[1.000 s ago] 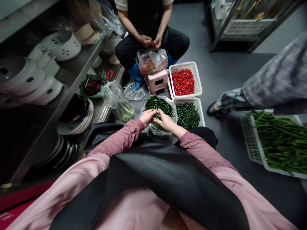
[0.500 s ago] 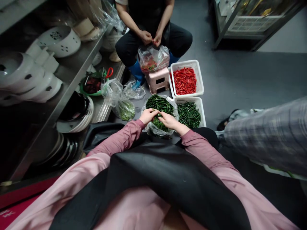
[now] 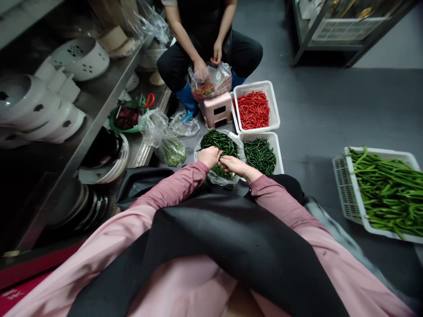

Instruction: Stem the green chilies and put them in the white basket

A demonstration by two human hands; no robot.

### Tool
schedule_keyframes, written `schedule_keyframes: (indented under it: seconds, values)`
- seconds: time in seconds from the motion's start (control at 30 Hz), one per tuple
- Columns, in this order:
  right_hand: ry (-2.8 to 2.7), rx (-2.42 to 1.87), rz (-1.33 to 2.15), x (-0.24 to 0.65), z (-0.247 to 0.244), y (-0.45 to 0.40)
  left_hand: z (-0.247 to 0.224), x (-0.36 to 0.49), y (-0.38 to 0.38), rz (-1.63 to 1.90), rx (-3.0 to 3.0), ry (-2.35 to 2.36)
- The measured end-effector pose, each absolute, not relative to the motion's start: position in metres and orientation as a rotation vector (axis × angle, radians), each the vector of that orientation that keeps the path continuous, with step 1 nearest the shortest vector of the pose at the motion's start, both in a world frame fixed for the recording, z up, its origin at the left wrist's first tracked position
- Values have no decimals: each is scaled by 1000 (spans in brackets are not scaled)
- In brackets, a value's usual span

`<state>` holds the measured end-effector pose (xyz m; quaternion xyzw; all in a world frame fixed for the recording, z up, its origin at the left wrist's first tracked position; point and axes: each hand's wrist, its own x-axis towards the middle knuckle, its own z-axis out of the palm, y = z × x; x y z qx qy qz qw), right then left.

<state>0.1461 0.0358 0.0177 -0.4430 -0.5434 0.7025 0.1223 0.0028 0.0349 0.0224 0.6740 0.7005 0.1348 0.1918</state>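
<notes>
My left hand and my right hand meet over a clear plastic bag full of green chilies. Fingers of both hands are pinched together; what lies between them is too small to make out, though green chilies are just beneath. To the right of the bag stands a white basket of dark green chilies. Behind it another white basket holds red chilies.
Across from me a seated person reaches into a plastic bag on a pink stool. A basket of long green vegetables stands at the right. Metal shelving with dishes lines the left; a knotted bag lies beside it.
My hands have drawn closer, the left turning knuckles up. Someone in plaid has moved off at the right, uncovering the long green vegetables. The seated person's hands have parted, one dropping to the bag.
</notes>
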Motion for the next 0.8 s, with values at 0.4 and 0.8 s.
schedule_keyframes:
  seconds: [0.4,0.8]
  values:
    - [-1274,-1266,2146,152,10,45,9,-9,44,581,1258,1896]
    - [-1472,-1438,1976,146,0,40,6,11,23,314,1968,1930]
